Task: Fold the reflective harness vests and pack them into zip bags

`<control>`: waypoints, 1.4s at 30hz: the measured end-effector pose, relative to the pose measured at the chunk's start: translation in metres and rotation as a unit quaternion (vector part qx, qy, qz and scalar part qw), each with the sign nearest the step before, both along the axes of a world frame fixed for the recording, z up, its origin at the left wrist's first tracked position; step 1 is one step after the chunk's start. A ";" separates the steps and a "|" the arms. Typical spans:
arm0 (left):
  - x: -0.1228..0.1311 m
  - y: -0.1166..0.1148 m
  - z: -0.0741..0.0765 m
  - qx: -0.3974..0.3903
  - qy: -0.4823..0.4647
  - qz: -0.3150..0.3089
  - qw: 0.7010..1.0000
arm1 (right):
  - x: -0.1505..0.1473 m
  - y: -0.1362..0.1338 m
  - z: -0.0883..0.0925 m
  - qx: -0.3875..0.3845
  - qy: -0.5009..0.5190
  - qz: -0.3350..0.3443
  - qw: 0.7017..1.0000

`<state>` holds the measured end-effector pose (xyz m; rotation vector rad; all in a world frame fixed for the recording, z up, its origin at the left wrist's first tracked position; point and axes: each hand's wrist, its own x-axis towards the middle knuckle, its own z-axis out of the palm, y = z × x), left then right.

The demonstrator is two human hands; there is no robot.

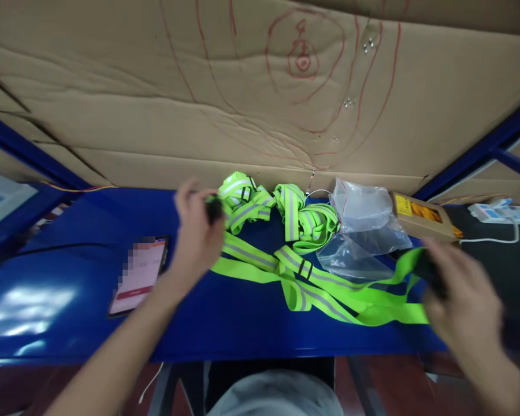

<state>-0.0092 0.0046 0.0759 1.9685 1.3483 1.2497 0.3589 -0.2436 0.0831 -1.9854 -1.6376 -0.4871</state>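
A neon-yellow reflective strap (325, 283) with grey stripes and a black slider lies stretched across the blue table between my hands. My left hand (197, 225) is closed around a black buckle piece at the strap's left end. At the right end, my right hand (463, 294) grips another black piece of the strap, blurred by motion. Behind the stretched strap sit bundled reflective straps, one bundle (242, 199) just beyond my left hand and another (305, 219) farther right.
Left of my left forearm lies a phone (141, 274) with its screen lit. Clear plastic bags (364, 222) and a cardboard box (424, 216) stand at the back right. A cardboard wall (156, 127) rises behind the blue table (82, 248). A white power strip (502, 212) lies far right.
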 end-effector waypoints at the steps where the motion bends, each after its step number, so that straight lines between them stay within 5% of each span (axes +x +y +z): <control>1: 0.017 -0.013 -0.004 0.015 0.085 -0.021 0.996 | -0.011 0.021 -0.006 -0.019 -0.046 0.042 0.998; 4: 0.062 -0.046 -0.012 0.034 0.270 -0.112 0.956 | -0.053 0.077 -0.017 -0.069 -0.126 0.144 0.979; 8: 0.088 -0.063 -0.022 0.063 0.339 -0.123 0.931 | -0.094 0.112 -0.025 -0.051 -0.116 0.205 0.971; 17: 0.078 -0.059 -0.043 0.107 0.370 -0.151 0.910 | -0.088 0.109 -0.051 -0.040 -0.062 0.263 0.962; 37: 0.085 -0.075 -0.046 0.156 0.402 -0.140 0.891 | -0.090 0.107 -0.052 -0.009 -0.074 0.273 0.959; 42: 0.090 -0.087 -0.048 0.120 0.333 -0.167 0.920 | -0.100 0.107 -0.058 -0.009 -0.068 0.275 0.959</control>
